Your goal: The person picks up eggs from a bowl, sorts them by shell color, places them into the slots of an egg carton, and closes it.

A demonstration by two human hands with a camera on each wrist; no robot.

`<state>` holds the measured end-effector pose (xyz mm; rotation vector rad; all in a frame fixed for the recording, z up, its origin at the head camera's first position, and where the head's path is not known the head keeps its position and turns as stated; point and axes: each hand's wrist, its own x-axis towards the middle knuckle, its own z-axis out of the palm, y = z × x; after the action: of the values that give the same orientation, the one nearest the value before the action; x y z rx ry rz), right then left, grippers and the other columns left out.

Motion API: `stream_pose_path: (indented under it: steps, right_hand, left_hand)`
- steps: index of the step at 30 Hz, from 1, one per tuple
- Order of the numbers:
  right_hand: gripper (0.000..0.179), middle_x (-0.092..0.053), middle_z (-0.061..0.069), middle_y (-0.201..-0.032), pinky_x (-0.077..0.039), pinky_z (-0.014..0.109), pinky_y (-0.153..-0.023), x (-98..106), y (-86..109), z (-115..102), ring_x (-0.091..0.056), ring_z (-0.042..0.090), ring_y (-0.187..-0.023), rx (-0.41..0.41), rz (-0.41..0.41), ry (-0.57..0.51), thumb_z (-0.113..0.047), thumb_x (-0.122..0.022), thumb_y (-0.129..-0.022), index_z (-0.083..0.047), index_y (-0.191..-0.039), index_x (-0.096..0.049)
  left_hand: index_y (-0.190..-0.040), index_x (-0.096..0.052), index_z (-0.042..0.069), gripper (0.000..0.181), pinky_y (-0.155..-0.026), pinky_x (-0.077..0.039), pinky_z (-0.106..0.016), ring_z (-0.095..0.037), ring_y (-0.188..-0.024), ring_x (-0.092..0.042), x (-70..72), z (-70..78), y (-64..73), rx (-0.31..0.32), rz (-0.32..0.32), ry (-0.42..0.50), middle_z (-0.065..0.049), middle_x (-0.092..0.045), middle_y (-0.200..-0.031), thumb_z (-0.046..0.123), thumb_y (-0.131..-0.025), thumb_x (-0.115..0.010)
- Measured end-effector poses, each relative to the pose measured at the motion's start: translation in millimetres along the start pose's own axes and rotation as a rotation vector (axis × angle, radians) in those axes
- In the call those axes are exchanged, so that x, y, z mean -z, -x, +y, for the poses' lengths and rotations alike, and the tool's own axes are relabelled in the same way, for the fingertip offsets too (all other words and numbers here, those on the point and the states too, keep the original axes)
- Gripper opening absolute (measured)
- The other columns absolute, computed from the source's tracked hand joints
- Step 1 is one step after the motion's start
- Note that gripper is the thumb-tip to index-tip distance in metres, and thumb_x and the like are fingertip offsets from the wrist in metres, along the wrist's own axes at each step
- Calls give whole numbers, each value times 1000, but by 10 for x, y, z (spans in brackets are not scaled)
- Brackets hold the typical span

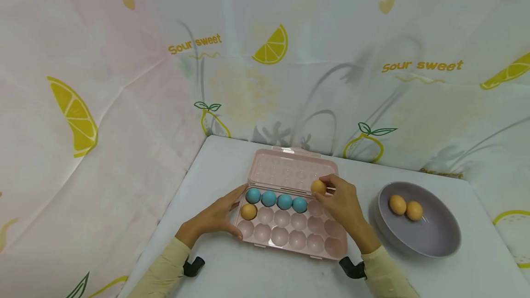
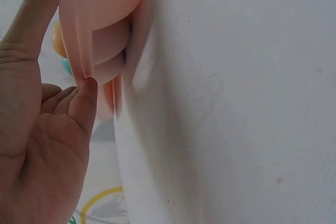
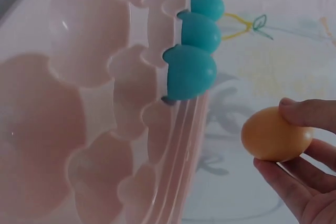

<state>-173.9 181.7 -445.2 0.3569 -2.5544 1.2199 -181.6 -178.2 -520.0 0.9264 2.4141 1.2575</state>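
The right hand (image 3: 312,177) is pinching an orange egg (image 3: 275,135), beside the pink egg tray (image 3: 100,98), where four blue eggs (image 3: 191,72) are sitting in one row.

Lemon-print backdrop (image 1: 232,3) behind a white surface (image 1: 223,164)

The backdrop is pale and creased, covering the left side and the back. Yellow lemon wedges (image 1: 271,46) are scattered across it, with small hearts (image 1: 387,4) higher up. Orange lettering (image 1: 422,66) reads "Sour sweet" in two places. Low down, outlined lemons (image 1: 370,146) carry green leaves, and soft grey shadows (image 1: 275,133) fall across the back, some branching, others thin and curved.
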Motion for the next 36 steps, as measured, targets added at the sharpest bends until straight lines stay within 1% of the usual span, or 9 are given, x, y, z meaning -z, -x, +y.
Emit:
stream_pose_path:
  steps: [3,5,10,12,15,21,26,29,36]
  right_hand:
    - [38,-68,12,-99,-61,38,-76,-89,8,-50,-69,26,-91,-5,-23,-22,-2,-84,-72,0,-105,-66]
    - [38,-68,10,-99,-61,37,-76,-147,11,-78,-68,25,-91,0,-32,-19,-4,-85,-72,-1,-104,-66]
    - [37,-69,6,-98,-61,36,-76,-293,13,-151,-68,21,-90,15,-48,-34,-7,-86,-72,-3,-103,-66]
    - [36,-69,5,-98,-61,36,-76,-345,13,-184,-68,21,-90,13,-56,-46,-7,-86,-73,-3,-103,-66]
    - [37,-69,5,-97,-61,36,-77,-418,17,-233,-68,21,-90,14,-67,-60,-7,-86,-72,-3,-102,-66]
    - [36,-70,4,-94,-61,38,-73,-552,47,-320,-68,20,-87,44,-82,-92,-3,-87,-69,-5,-100,-68]
    - [35,-71,4,-96,-61,36,-72,-675,89,-382,-69,20,-86,58,-120,-89,-6,-87,-71,-7,-100,-68]
    - [35,-71,5,-97,-61,34,-72,-750,107,-411,-69,20,-86,66,-141,-92,-7,-87,-71,-5,-100,-68]
    - [35,-70,6,-97,-61,30,-75,-919,172,-438,-69,17,-88,98,-192,-87,-6,-86,-72,-3,-101,-68]
  left_hand:
    - [-156,-10,5,137,-110,-38,-34,-19,-146,-20,0,3,-1,9,-2,3,-8,-15,-162,41,-53,-93]
    - [-156,-11,2,135,-110,-37,-37,-24,-146,-20,13,79,6,11,3,15,-13,-15,-161,33,-54,-95]
    - [-155,-12,1,135,-109,-38,-43,-30,-145,-22,-1,81,12,-3,18,24,-16,-16,-160,24,-53,-96]
    - [-156,-12,6,136,-109,-38,-39,-24,-145,-22,-18,3,3,0,19,7,-10,-16,-161,30,-51,-96]
    - [-156,-11,7,137,-110,-37,-37,-22,-145,-22,-13,7,-2,8,17,-9,-9,-16,-161,31,-52,-96]
    - [-153,-11,-5,132,-110,-35,-44,-34,-144,-21,43,232,18,-11,12,24,-22,-15,-159,15,-54,-96]
    - [-151,-12,-10,128,-109,-36,-45,-40,-143,-22,112,405,35,-21,-4,29,-27,-16,-157,14,-57,-95]
    - [-151,-12,-10,128,-109,-36,-44,-39,-143,-22,95,359,32,-31,1,31,-27,-16,-157,13,-56,-95]
    - [-154,-11,-2,133,-109,-37,-41,-30,-145,-21,-11,36,-4,-31,23,8,-18,-15,-160,22,-54,-96]
